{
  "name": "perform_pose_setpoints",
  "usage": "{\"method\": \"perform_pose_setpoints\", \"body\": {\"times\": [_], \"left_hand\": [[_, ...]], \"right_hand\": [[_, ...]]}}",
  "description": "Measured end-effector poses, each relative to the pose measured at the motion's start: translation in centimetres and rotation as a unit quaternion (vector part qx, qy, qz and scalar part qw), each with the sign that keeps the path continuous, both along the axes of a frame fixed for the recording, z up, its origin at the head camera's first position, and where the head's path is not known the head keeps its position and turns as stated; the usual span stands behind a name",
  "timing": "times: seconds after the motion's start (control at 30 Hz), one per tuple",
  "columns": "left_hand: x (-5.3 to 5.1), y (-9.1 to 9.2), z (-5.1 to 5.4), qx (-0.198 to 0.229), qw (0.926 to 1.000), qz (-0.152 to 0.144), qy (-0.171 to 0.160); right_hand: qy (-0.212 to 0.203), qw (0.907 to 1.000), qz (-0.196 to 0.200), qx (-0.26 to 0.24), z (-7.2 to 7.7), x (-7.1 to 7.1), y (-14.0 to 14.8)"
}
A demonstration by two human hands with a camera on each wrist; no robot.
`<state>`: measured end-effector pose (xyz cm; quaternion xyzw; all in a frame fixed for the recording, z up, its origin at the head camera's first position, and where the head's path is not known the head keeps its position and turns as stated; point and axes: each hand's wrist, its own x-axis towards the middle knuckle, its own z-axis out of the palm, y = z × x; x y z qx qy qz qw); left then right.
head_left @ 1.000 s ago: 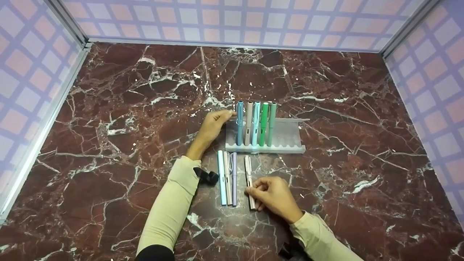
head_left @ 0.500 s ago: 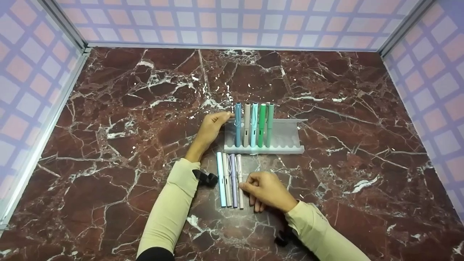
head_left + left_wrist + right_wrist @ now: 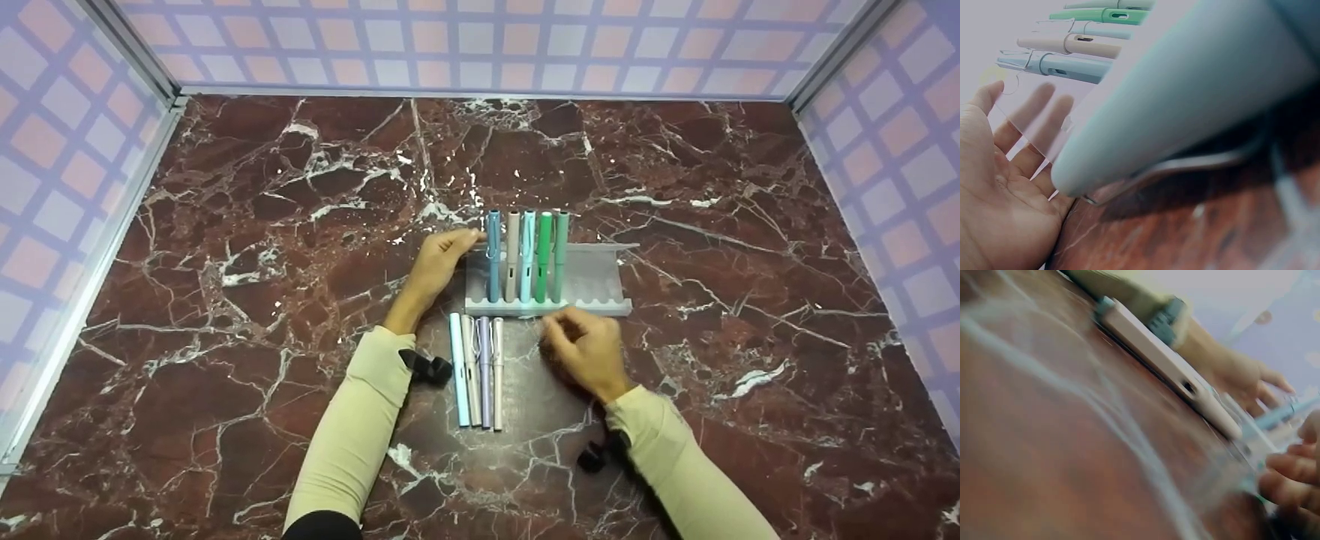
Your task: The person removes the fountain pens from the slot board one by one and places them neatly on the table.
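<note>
My left hand (image 3: pixel 437 262) holds the left edge of a clear pen stand (image 3: pixel 592 274); in the left wrist view, its fingers (image 3: pixel 1030 154) show behind the transparent panel. Upright in the stand are several capped pens: a blue pen (image 3: pixel 493 259), a beige one, a light blue one, a green pen (image 3: pixel 543 259) and a grey-green one. In front of it lie a pale cyan pen (image 3: pixel 459 371), a beige pen (image 3: pixel 471 375), a purple pen (image 3: pixel 485 375) and a pinkish pen (image 3: pixel 498 379), side by side. Loosely curled and holding nothing, my right hand (image 3: pixel 589 349) hovers by the stand's front ledge.
Slots at the stand's right end hold no pens. The red marble tabletop (image 3: pixel 262 390) is bounded by checkered walls (image 3: pixel 480 52) at the back and both sides. A black wrist camera (image 3: pixel 431 367) sits close to the lying pens' left side.
The pinkish pen has slid left against the purple one and been let go. My right hand has since moved up and right toward the stand. My left hand stays at the stand's edge.
</note>
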<state>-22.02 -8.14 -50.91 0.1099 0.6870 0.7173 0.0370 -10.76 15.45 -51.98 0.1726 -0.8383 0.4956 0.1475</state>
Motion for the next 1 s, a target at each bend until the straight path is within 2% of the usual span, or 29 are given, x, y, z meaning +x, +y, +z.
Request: {"method": "perform_pose_setpoints", "body": {"times": [0.03,0.1,0.17,0.23,0.3,0.4,0.5,0.6,0.7,1.0], "left_hand": [[0.0,0.0,0.0,0.001,1.0,0.0,-0.001],[-0.1,0.1,-0.1,0.004,1.0,-0.002,0.0],[-0.1,0.1,-0.1,0.006,1.0,-0.002,0.003],[-0.2,0.1,-0.2,0.007,0.9999,-0.001,0.008],[-0.2,0.1,-0.3,0.005,0.9999,0.002,0.01],[-0.1,0.1,-0.3,0.004,0.9999,0.005,0.012],[-0.1,0.0,-0.2,0.003,0.9999,0.006,0.01],[0.0,0.0,-0.1,0.0,0.9999,0.004,0.011],[0.0,0.0,0.0,0.0,0.9999,0.003,0.013],[0.0,0.0,0.0,-0.008,0.9999,0.006,0.011]], "right_hand": [[0.057,0.9978,-0.026,0.021,-0.1,-0.5,0.3],[0.149,0.985,-0.072,0.05,-0.3,-1.4,0.9],[0.194,0.974,-0.102,0.059,-0.3,-2.3,1.4],[0.206,0.9692,-0.12,0.06,-0.3,-3.1,1.8],[0.189,0.972,-0.12,0.071,-0.3,-3.6,2.2],[0.139,0.9779,-0.107,0.113,-0.2,-3.9,2.4],[0.104,0.9756,-0.095,0.169,0.0,-3.7,2.5],[0.1,0.9688,-0.099,0.205,0.1,-3.4,2.6],[0.097,0.9663,-0.095,0.219,0.2,-3.4,2.6],[0.087,0.9679,-0.093,0.216,0.3,-3.4,2.6]]}}
